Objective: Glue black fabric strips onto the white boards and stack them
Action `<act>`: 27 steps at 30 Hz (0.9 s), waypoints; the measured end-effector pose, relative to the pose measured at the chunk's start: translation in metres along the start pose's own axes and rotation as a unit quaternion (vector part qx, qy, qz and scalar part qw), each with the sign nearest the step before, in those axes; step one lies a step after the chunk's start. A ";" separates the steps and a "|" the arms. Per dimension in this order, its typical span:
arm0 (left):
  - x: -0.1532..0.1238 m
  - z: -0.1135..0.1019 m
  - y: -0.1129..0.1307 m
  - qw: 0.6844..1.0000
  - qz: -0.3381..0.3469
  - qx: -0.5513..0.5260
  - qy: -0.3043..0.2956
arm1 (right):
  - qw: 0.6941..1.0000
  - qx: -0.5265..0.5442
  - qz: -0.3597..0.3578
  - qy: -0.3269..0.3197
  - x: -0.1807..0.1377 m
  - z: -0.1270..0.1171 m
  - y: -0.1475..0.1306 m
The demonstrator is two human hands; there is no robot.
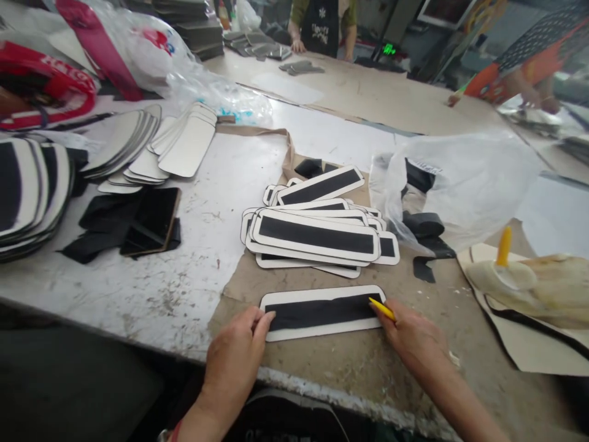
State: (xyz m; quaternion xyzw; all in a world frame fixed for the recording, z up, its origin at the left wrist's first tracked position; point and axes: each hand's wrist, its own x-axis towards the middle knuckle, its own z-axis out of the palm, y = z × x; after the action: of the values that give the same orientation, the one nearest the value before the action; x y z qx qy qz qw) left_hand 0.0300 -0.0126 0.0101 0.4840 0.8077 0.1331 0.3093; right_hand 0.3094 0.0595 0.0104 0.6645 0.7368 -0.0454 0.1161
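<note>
A white rectangular piece with a black strip down its middle (322, 312) lies flat on brown paper (350, 362) near the table's front edge. My left hand (237, 350) presses its left end with the fingertips. My right hand (414, 336) is at its right end and holds a thin yellow tool (381, 309), whose tip touches the black strip. Just behind lies a pile of several like pieces (317, 236).
A clear plastic bag with black strips (455, 190) sits at right. A glue pot with a yellow handle (504, 258) stands at far right. Stacks of white curved pieces (151, 147) and a dark phone (154, 220) lie at left. Other people work at the far table edge.
</note>
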 end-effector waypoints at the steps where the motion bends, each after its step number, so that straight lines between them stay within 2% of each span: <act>1: 0.000 0.000 0.001 1.000 -0.005 0.005 0.000 | 1.000 -0.002 0.000 -0.004 0.000 0.000 0.000; 20: 0.003 -0.005 0.007 0.999 0.012 0.052 0.008 | 1.000 -0.028 0.004 -0.005 0.000 -0.009 -0.009; 27: 0.003 -0.007 0.009 0.998 0.016 0.066 0.004 | 0.999 -0.015 0.014 -0.035 0.002 -0.014 -0.011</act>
State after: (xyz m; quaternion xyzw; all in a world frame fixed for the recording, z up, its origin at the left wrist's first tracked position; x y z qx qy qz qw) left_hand 0.0310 -0.0046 0.0189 0.5154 0.8083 0.0862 0.2714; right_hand 0.2965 0.0633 0.0230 0.6709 0.7236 -0.0557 0.1523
